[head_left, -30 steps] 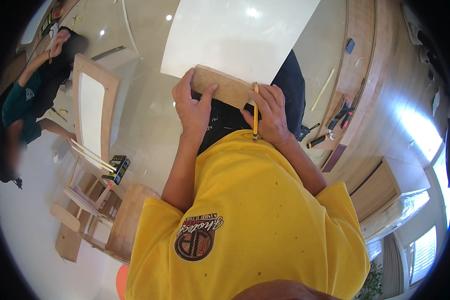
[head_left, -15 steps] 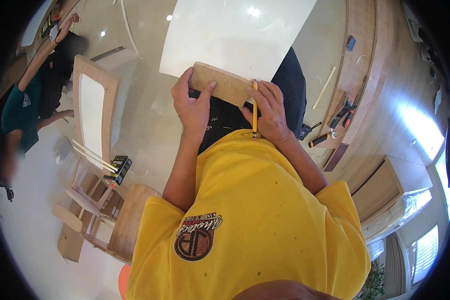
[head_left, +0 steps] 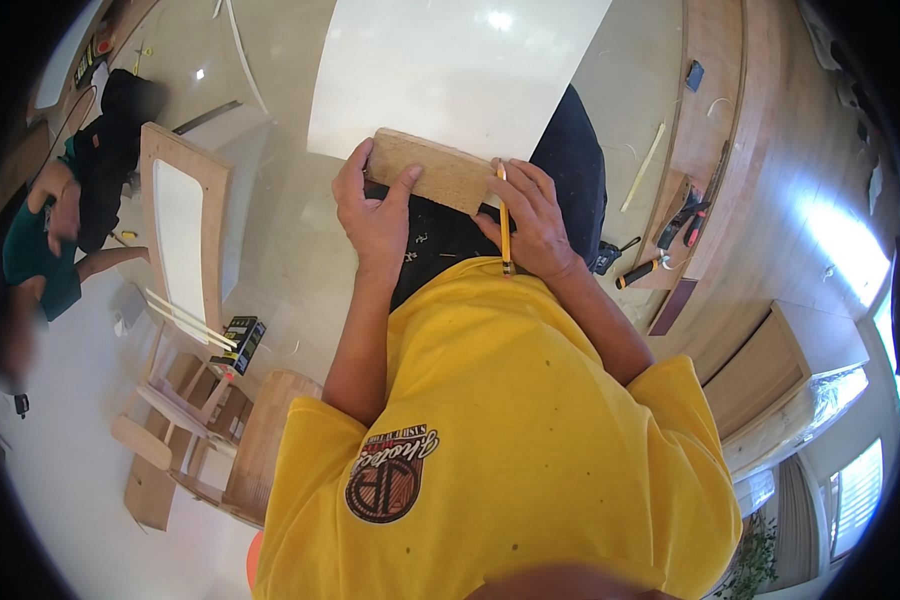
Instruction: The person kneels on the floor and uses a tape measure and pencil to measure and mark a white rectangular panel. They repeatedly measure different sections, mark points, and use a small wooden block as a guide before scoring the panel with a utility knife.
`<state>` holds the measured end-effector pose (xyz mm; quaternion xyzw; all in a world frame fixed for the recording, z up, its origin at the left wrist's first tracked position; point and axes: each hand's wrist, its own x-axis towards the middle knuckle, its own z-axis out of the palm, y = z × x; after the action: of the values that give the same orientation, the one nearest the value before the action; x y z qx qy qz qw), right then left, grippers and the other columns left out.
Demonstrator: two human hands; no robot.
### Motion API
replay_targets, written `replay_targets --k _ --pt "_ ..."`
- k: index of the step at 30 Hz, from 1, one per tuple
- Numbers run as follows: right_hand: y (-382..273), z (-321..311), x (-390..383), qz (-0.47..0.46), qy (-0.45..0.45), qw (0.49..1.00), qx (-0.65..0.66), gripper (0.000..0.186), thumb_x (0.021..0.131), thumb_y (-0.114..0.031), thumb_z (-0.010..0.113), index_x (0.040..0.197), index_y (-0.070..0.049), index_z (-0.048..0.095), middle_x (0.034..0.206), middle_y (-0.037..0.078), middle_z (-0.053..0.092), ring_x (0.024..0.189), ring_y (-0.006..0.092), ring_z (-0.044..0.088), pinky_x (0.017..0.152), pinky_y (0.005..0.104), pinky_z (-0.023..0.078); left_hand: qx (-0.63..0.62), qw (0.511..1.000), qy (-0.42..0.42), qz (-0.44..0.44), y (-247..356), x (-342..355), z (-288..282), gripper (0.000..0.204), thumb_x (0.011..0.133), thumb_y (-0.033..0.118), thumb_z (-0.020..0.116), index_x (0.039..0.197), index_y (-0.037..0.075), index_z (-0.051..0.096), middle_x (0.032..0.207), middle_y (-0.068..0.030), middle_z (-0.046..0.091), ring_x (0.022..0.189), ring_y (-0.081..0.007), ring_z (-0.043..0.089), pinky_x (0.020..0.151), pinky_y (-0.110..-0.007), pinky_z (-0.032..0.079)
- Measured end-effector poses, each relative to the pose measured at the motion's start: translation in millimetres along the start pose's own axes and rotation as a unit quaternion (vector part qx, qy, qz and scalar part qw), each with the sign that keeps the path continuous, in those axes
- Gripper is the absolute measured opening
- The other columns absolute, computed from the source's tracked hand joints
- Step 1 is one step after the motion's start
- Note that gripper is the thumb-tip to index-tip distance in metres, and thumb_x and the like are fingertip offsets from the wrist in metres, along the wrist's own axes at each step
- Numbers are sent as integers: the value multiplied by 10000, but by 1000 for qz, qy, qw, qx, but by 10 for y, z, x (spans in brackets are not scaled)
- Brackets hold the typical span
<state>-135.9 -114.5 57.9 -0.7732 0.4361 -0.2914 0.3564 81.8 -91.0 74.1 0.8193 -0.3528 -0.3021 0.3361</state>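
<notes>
My left hand (head_left: 370, 210) is closed on the left end of a small tan wooden board (head_left: 425, 170), thumb on its face, above my dark-trousered lap. My right hand (head_left: 528, 220) is closed on a yellow pencil (head_left: 505, 240) held upright in the picture, with fingertips also touching the board's right end. The board lies against the lower edge of a large white sheet (head_left: 455, 70). My yellow shirt fills the lower middle; the pencil's eraser end rests near its hem.
At left, a co-worker (head_left: 42, 250) in green bends beside a wood-framed white panel (head_left: 185, 230), with wooden chairs (head_left: 150, 430) and a box (head_left: 240, 340) below. At right lie long boards (head_left: 715, 120) with hand tools (head_left: 680, 225) on them and a cabinet (head_left: 770, 370) farther down.
The board, sheet and my hands have shifted slightly left in the picture. The co-worker's raised arm has come down toward their body. My grip looks the same.
</notes>
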Motion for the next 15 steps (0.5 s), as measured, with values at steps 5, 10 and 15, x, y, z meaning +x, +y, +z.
replay_targets --k 5,10,15 --pt "5 -2 -2 -5 3 1000 -4 576 702 -60 888 1230 -1 665 1299 210 657 1243 410 589 1063 464 505 7 1000 -1 -11 20 -2 2 642 835 153 894 1402 38 615 1307 -150 584 1176 -271 583 1025 -375 500" --pt "7 10 3 -9 2 1000 -9 584 697 -57 887 1233 -1 664 1304 211 657 1246 408 590 1069 462 503 -11 1000 -2 -17 18 3 8 640 835 152 894 1399 39 615 1298 -142 583 1162 -259 575 1011 -361 503" --pt "15 19 9 -13 -3 1000 -19 581 693 -54 884 1229 -1 666 1312 211 654 1256 410 587 1075 464 499 -13 1000 -6 -18 7 1 -2 639 835 150 893 1395 31 611 1297 -137 582 1164 -256 571 1012 -359 500"
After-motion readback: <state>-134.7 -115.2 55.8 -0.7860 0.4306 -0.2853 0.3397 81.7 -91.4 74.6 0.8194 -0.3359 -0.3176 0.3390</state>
